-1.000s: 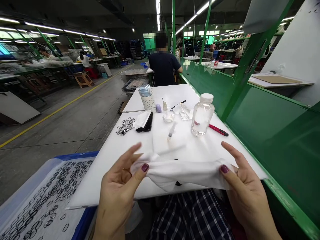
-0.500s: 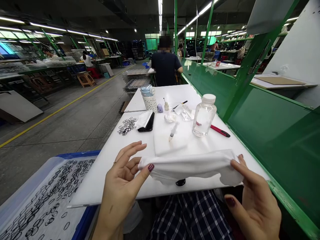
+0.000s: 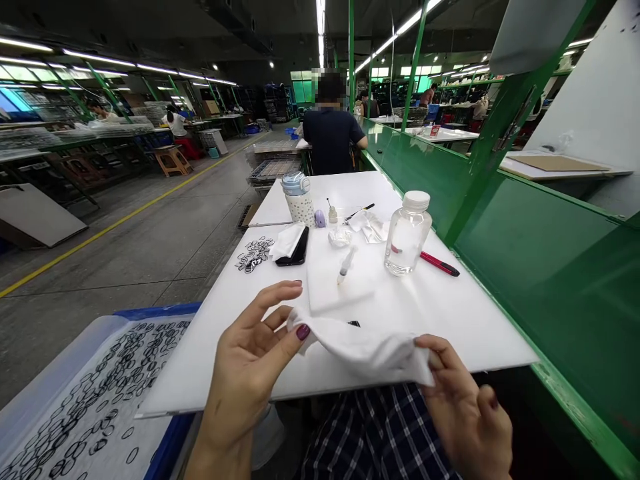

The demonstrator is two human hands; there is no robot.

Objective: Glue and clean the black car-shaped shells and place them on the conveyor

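Observation:
A soft white wiping cloth [image 3: 370,347] hangs loosely between my two hands above the front of the white table. My left hand [image 3: 255,353] pinches its left end between thumb and fingers. The right end is caught in the fingers of my right hand [image 3: 465,393], whose thumb stands apart. Just behind the cloth's upper edge a small black piece [image 3: 354,324] shows on the table, partly hidden. Farther back, a small syringe-like applicator [image 3: 345,267] lies on a white foam pad [image 3: 325,297].
Left on the table [image 3: 220,333] are black rings [image 3: 255,253], a phone [image 3: 299,250] under tissue, and a patterned cup [image 3: 300,203]. A clear bottle [image 3: 407,233] and red cutter [image 3: 440,263] stand right, by a green partition [image 3: 550,267]. A blue-rimmed tray [image 3: 170,440] holds many rings. A person [image 3: 330,137] sits ahead.
My right hand has moved left and inward, so the stretched cloth now sags and bunches. My left hand has barely moved.

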